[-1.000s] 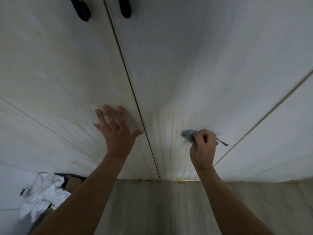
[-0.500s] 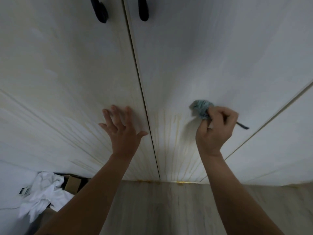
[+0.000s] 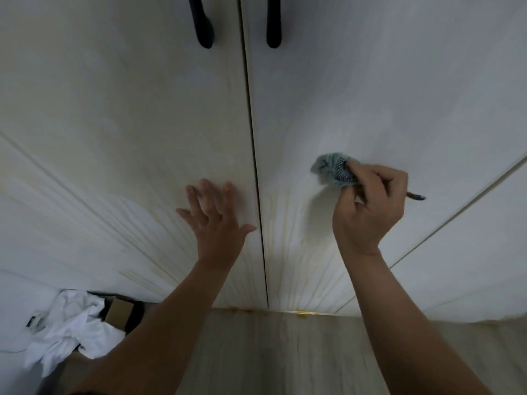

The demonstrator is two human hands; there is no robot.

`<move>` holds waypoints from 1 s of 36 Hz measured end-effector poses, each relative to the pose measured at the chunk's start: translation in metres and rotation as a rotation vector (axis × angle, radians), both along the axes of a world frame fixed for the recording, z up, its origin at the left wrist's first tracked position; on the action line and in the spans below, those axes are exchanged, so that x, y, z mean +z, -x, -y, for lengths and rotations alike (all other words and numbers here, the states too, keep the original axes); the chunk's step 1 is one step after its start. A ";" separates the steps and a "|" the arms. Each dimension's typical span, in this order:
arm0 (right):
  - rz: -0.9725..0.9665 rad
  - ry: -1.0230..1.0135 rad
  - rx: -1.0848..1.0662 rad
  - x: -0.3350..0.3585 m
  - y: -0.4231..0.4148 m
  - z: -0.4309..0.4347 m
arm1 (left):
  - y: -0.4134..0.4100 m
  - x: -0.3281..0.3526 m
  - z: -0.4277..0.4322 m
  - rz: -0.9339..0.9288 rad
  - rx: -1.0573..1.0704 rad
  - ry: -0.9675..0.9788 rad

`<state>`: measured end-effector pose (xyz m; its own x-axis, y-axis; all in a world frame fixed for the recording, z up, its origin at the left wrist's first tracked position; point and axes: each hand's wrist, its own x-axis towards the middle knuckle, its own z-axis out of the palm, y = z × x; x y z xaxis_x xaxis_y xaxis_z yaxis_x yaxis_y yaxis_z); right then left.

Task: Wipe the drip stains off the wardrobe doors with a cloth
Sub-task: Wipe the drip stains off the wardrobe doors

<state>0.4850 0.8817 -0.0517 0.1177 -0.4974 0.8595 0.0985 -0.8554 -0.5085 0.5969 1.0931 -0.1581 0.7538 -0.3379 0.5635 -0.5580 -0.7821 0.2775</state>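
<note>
The right hand (image 3: 370,206) has its grip clamped on a bunched blue-grey cloth (image 3: 332,168) and presses it against the right wardrobe door (image 3: 370,95), between the centre seam and that door's right edge. The left hand (image 3: 216,220) lies flat on the left door (image 3: 128,124) just beside the seam, its grip apart and fingers spread. Yellowish drip stains (image 3: 285,246) run from below the cloth to the door's bottom edge. The wad is small, so narrow strokes would likely skip streaks or smear them sideways. The pinched hold also leaves a loose tail, and the cloth could slip under hard rubbing.
</note>
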 end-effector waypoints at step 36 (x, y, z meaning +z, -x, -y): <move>-0.690 0.655 0.462 -0.167 -0.016 -0.029 | 0.011 -0.038 -0.026 0.205 0.029 -0.145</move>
<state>0.5010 0.9103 -0.2187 0.7423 0.2574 0.6187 0.3504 -0.9361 -0.0310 0.5855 1.1193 -0.1963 0.6392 -0.4060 0.6532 -0.5676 -0.8221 0.0445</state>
